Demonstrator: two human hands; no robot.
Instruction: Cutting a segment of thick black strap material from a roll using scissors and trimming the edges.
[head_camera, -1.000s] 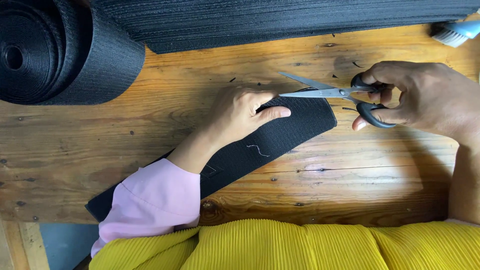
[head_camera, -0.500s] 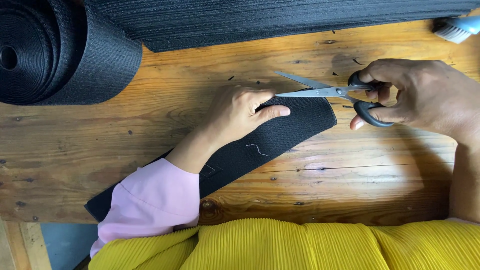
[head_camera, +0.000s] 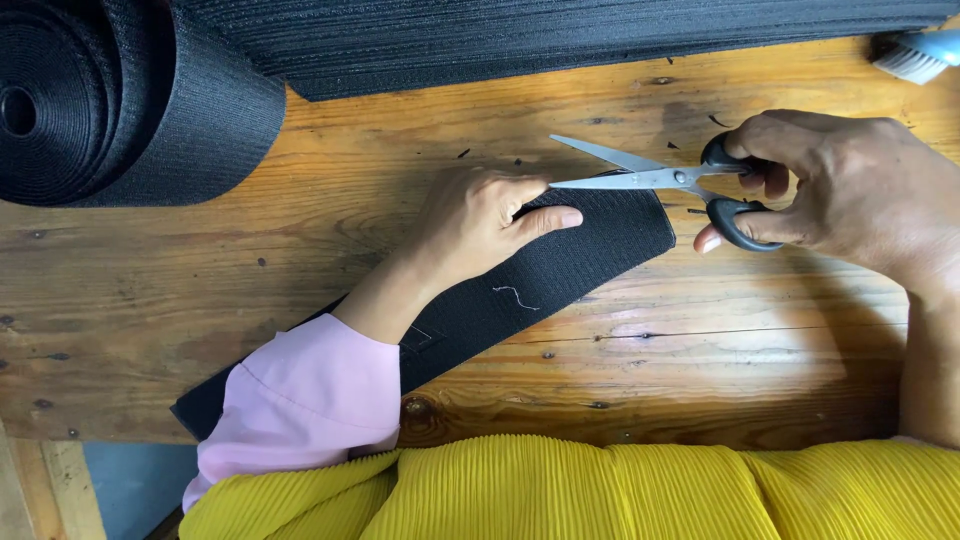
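Since the earlier frames very little has shifted: the scissors (head_camera: 660, 180) sit at almost the same spot over the upper end of the black webbing strip (head_camera: 590, 262), their blades parted about as before, and the left hand has not left the strip. The right hand (head_camera: 850, 190) has its grip closed through the dark loop handles, thumb and fingers threaded in, blades pointing left. The left hand (head_camera: 480, 222) lies flat and unclenched on the strip, fingers spread toward the blade tips, pinning the fabric to the wooden bench (head_camera: 250, 280) rather than grasping it. The strip runs diagonally from under the pink sleeve (head_camera: 310, 400) up to its rounded end beneath the scissors. A pale loose thread (head_camera: 510, 295) lies on the strip. Judging from the open blades at the edge and the few dark snippets on the wood, trimming looks begun but unfinished. A large webbing roll (head_camera: 120, 100) and a wide black band (head_camera: 560, 40) lie beyond; a brush (head_camera: 915, 55) shows at the corner.
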